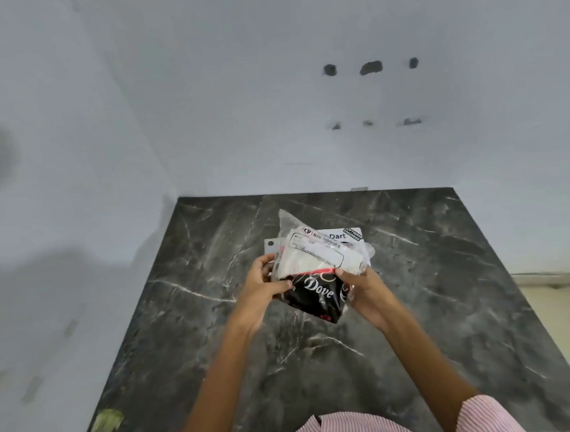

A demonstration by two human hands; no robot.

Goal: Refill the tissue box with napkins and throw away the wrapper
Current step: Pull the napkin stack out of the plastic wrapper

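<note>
A clear plastic wrapper (314,250) with white napkins inside is held up above a dark marble counter (443,274). Its lower end sits at the top of a black tissue box (318,299) printed "Dove". My left hand (263,282) grips the left side of the box and wrapper. My right hand (362,287) holds the right side, fingers on the wrapper's lower edge. Both are lifted off the counter and tilted toward the right.
A white card or box printed "Dart" (341,235) lies on the counter behind the wrapper. Pale walls close the counter at the back and left. A greenish scrap (106,419) sits at the counter's near left corner.
</note>
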